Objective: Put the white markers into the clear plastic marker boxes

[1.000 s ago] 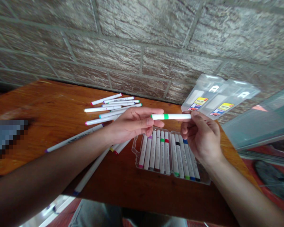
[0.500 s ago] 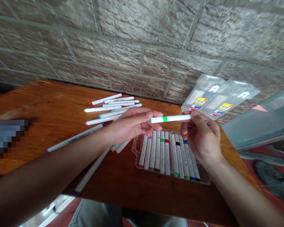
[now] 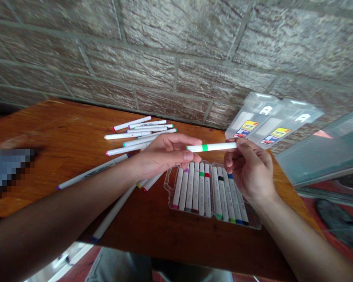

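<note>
A white marker (image 3: 222, 147) with a green band and a green end is held level above the table. My right hand (image 3: 254, 168) pinches its right end between thumb and fingers. At the green end is my left hand (image 3: 164, 154), its thumb below the marker and its forefinger above, with the fingers apart; whether the thumb touches it is hard to see. Below the hands lies an open clear plastic case (image 3: 169, 192) with white markers (image 3: 195, 192) in two rows side by side.
Several loose white markers (image 3: 132, 123) lie on the wooden table (image 3: 59, 129) at the back, some partly behind my left arm. Two clear plastic cases (image 3: 270, 121) lean on the stone wall (image 3: 153, 78). A blurred-out dark object (image 3: 8, 168) is at the left.
My left thumb has moved down from above the marker's green end to just below it, and its forefinger has stayed above. The marker and my right hand have hardly moved.
</note>
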